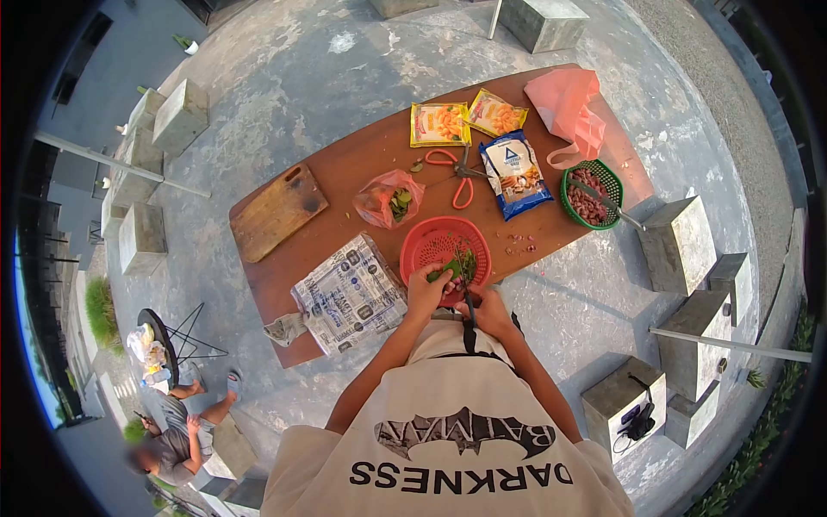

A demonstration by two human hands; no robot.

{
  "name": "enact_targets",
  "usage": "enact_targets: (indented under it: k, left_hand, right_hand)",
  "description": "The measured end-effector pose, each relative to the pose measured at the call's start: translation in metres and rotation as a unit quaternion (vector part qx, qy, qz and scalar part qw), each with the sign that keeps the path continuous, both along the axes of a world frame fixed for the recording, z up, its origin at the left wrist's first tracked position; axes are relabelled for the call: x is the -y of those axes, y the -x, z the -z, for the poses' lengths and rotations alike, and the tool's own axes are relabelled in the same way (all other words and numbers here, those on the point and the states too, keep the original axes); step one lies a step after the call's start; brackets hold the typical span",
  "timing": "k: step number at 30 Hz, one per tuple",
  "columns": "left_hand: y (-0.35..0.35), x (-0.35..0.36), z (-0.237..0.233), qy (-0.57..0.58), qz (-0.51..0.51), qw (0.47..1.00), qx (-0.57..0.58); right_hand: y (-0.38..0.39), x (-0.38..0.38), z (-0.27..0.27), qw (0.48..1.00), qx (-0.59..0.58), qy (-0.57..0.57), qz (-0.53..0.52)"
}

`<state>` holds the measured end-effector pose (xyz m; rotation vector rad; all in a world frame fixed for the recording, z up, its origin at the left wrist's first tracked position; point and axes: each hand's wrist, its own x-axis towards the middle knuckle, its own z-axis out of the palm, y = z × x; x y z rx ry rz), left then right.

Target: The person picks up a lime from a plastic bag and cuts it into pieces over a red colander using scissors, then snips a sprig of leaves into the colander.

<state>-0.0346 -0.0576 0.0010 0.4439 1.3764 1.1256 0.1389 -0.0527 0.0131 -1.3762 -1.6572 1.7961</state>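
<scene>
Over the near rim of a red plastic colander point(415, 246), my left hand point(426, 291) is closed on some green leaves point(453, 268). My right hand point(489, 312) is closed at the colander's near right edge, beside a thin dark object point(469, 303) that I cannot make out clearly. Thin green sprigs point(467, 261) stick up in the colander, with small reddish pieces partly hidden under my fingers. To the left of the colander lies a folded printed bag point(351, 293). A pink plastic bag point(370, 205) with green leaves inside sits beyond it.
Orange-handled scissors point(463, 177) lie past the colander, near yellow packets point(439, 125) and a blue-white packet point(515, 175). A green basket point(610, 183) holds chopped reddish pieces and a metal utensil. A cutting board point(280, 211) lies far left. A person point(185, 439) sits at lower left.
</scene>
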Motion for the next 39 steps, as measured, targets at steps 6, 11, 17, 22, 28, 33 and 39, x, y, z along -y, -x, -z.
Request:
enact_targets:
  k: [6, 11, 17, 22, 28, 33, 39]
  left_hand:
    - [0.002, 0.001, -0.004, -0.002, 0.004, 1.000, -0.017]
    - [0.002, -0.001, -0.009, 0.001, 0.008, 1.000, -0.015]
    - [0.003, -0.003, -0.012, 0.005, 0.011, 1.000, -0.015]
    - [0.005, -0.004, -0.011, 0.001, 0.003, 1.000, -0.002]
    - [0.005, -0.005, -0.008, -0.013, 0.009, 1.000, -0.007]
    - [0.004, -0.005, -0.015, 0.014, 0.014, 1.000, 0.000]
    - [0.003, -0.005, -0.013, -0.015, -0.011, 1.000, -0.007]
  right_hand:
    - [0.001, 0.002, 0.019, 0.999, 0.022, -0.037, -0.011]
    - [0.001, 0.002, 0.020, 0.999, 0.028, -0.045, -0.014]
    - [0.002, -0.002, 0.008, 0.998, 0.033, -0.047, -0.018]
    - [0.000, -0.003, 0.008, 0.999, 0.017, -0.028, -0.010]
    - [0.002, -0.004, 0.004, 0.997, 0.028, -0.064, -0.018]
    - [0.001, -0.003, 0.000, 0.998, 0.032, -0.059, -0.018]
    - [-0.001, -0.005, -0.004, 0.999, 0.028, -0.016, -0.011]
